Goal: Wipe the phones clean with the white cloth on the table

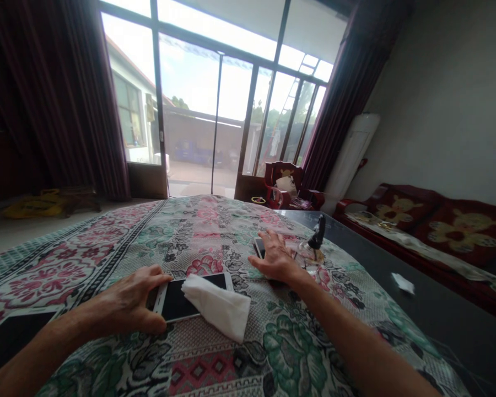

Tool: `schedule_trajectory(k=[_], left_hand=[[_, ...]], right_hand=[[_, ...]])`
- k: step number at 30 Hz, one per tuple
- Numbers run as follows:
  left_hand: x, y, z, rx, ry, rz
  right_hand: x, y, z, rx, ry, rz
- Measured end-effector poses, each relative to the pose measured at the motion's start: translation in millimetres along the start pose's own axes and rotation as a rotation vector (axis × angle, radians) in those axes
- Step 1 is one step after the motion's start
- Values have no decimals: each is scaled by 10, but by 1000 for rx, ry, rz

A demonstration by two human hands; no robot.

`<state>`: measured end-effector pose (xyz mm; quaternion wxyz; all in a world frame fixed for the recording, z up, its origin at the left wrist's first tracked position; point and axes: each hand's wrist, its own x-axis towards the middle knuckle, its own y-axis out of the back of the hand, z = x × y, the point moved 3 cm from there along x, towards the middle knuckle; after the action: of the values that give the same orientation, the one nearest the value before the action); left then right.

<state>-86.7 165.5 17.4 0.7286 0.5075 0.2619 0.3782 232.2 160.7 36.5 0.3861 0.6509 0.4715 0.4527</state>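
Observation:
A white-framed smartphone [177, 299] with a dark screen lies on the patterned tablecloth. My left hand [136, 300] grips its left end, thumb on the near edge and fingers on the far one. Across the phone's right part lies a folded white tissue [221, 309]. Farther off, my right hand [275, 256] is laid over a second phone [259, 247], thumb and fingers either side of it; most of that phone is hidden under the palm. Just right of this hand stands a clear bottle with a black spray top [316, 234].
Another dark-screened device [19, 333] lies at the lower left, partly behind my left forearm. The floral tablecloth [215, 364] covers the table. A dark glossy surface [434, 320] with a white scrap [403, 283] is at right, before a red sofa [421, 220].

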Motion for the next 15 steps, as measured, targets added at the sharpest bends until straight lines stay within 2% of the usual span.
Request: schedule_trajectory(k=[3, 6, 10, 15], left_hand=[[-2, -11, -15, 7, 9, -2], [-5, -27, -42, 12, 14, 9], [-7, -27, -44, 16, 21, 9], [-17, 2, -1, 2, 0, 2]], right_hand=[[142, -88, 55, -14, -167, -83], [223, -138, 107, -19, -247, -98], [241, -134, 137, -21, -238, -64], [216, -123, 161, -3, -136, -13]])
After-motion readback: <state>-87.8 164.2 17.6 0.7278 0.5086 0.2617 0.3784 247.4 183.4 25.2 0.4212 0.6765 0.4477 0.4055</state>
